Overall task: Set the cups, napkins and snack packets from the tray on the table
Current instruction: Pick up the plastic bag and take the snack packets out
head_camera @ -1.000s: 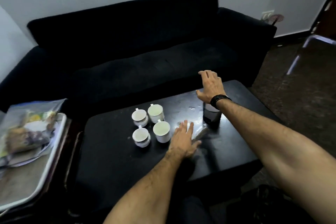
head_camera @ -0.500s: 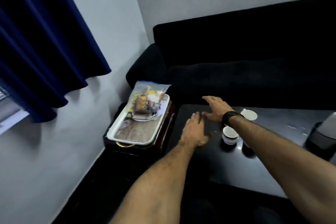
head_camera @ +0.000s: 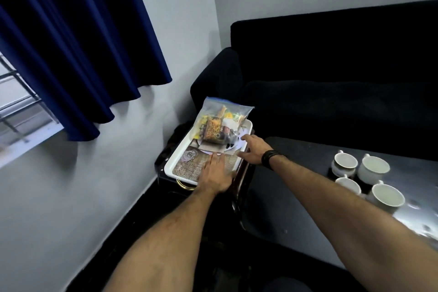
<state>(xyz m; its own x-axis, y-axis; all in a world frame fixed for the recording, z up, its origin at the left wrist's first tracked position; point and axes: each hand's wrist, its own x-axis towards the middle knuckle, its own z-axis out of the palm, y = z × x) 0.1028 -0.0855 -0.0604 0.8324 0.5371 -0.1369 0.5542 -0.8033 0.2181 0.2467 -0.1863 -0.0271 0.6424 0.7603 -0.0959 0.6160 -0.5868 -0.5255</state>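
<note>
A white tray (head_camera: 176, 157) with a printed liner rests on a dark side stand left of the black table (head_camera: 305, 199). At the tray's far end lies a clear zip bag of snack packets (head_camera: 219, 123), with white napkins (head_camera: 237, 146) partly hidden under it. My left hand (head_camera: 214, 174) hovers flat and open over the tray's near end. My right hand (head_camera: 254, 150), with a black wristband, reaches over the tray's right rim, fingers spread beside the napkins, holding nothing. Several white cups (head_camera: 373, 168) stand on the table at the right.
A black sofa (head_camera: 331, 73) runs behind the table and tray. A blue curtain (head_camera: 78, 38) hangs over a window at the left, above a pale wall. The floor between wall and stand is dark.
My view has swung left from the table to the tray. Both hands have left the table and moved left over the tray, the right one reaching toward the napkins.
</note>
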